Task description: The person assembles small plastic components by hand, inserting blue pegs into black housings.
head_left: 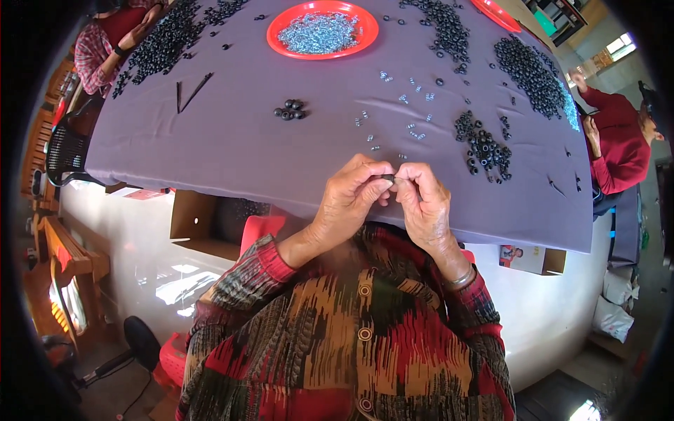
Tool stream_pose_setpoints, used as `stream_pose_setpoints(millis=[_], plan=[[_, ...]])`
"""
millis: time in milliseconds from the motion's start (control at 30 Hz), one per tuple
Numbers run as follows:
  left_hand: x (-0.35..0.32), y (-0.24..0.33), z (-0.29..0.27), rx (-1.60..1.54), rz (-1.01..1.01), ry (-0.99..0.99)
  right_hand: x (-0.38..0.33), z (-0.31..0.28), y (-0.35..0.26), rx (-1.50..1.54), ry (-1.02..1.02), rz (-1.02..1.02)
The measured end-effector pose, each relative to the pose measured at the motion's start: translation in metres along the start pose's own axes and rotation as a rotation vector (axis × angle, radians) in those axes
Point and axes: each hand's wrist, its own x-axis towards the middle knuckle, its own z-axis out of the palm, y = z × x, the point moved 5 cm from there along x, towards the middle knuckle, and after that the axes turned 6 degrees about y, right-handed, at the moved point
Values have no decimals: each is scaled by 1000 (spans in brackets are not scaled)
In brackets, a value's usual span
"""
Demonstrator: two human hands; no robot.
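At the near edge of the purple-clothed table [210, 154]: left hand [349, 200] pinching a small black ring [387, 179], right hand [423, 200] pinching a tiny metal piece against it, probably to mate them. Ring too small to tell its axis. Loose black rings [483, 149] near the right edge, red tray [322, 29] at the far edge.

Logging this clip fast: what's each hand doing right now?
Left hand: closed, pinching a small black ring at its fingertips.
Right hand: closed, fingertips at the same ring; what it grips cannot be told.
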Motion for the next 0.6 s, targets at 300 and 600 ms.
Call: stream_pose_setpoints(millis=[300, 600], plan=[[7, -7, 0, -141, -330, -1, 6, -1, 3, -60, 26, 2], [19, -7, -16, 104, -405, -27, 13, -14, 17, 33, 111, 83]])
